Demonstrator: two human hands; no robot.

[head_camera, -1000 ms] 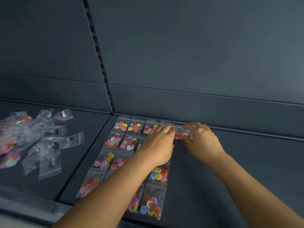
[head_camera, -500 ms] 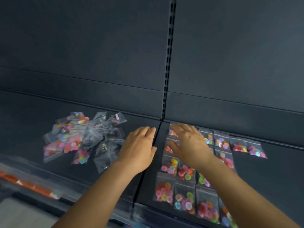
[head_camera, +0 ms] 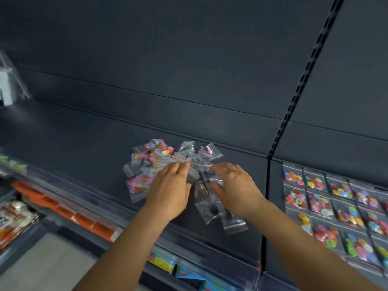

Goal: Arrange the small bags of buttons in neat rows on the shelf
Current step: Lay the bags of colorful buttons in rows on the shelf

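A loose pile of small clear zip bags (head_camera: pixel 151 162), some with coloured buttons and some with dark bits, lies on the dark shelf (head_camera: pixel 84 148). My left hand (head_camera: pixel 170 190) rests on the pile's middle with its fingers stretched over the bags. My right hand (head_camera: pixel 235 187) is on the pile's right side, thumb spread from the fingers and bags under the gap. Neither hand plainly pinches a bag. To the right, past the shelf seam, button bags lie flat in neat rows (head_camera: pixel 327 198).
A slotted upright strip (head_camera: pixel 302 80) runs up the back panel above the seam. Orange packets (head_camera: pixel 63 208) and other goods sit on the lower shelf in front. A clear bag (head_camera: pixel 10 80) hangs at the far left.
Both hands left the arranged rows and moved left to the loose pile. My view swung left with them, so the rows now sit at the right edge.
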